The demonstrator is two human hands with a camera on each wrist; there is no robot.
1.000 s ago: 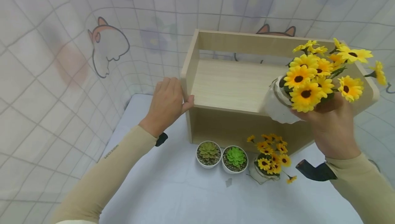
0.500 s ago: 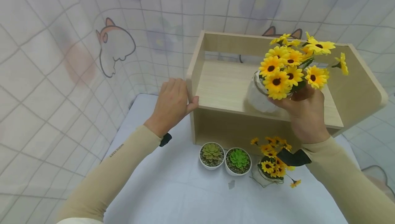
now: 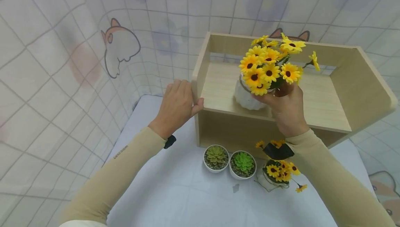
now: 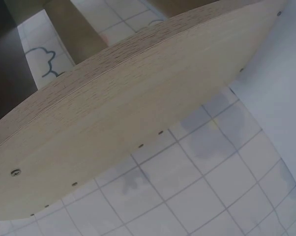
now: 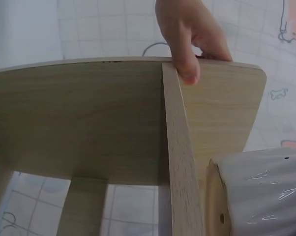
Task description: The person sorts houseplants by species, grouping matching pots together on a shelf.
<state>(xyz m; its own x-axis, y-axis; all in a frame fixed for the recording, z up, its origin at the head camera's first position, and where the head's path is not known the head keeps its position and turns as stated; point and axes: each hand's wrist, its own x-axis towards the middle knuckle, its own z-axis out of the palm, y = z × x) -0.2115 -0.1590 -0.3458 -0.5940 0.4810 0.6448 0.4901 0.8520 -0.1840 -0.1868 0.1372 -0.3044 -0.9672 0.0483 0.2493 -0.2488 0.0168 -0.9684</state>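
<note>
My left hand (image 3: 175, 107) grips the left side panel of a small light-wood shelf unit (image 3: 364, 81), thumb hooked round its front edge. In the right wrist view, that hand (image 5: 190, 29) is seen clasping the panel beside the shelf board (image 5: 180, 147). My right hand (image 3: 289, 110) holds a white pot (image 3: 248, 98) of yellow artificial sunflowers (image 3: 265, 69) at the upper shelf, left of its middle. The pot's underside (image 5: 218, 204) shows close to the board in the right wrist view; whether they touch I cannot tell. Only the panel's outer face (image 4: 118, 118) fills the left wrist view.
In front of the unit stand two white-potted succulents, one dull green (image 3: 216, 158) and one bright green (image 3: 243, 164). To their right is a smaller sunflower pot (image 3: 270, 181), partly covered by the right wrist strap (image 3: 278, 151). A patterned cloth (image 3: 162, 29) hangs behind.
My right hand has carried the sunflower pot leftward along the upper shelf, from near its right end to left of the middle. The left hand keeps its grip on the panel.
</note>
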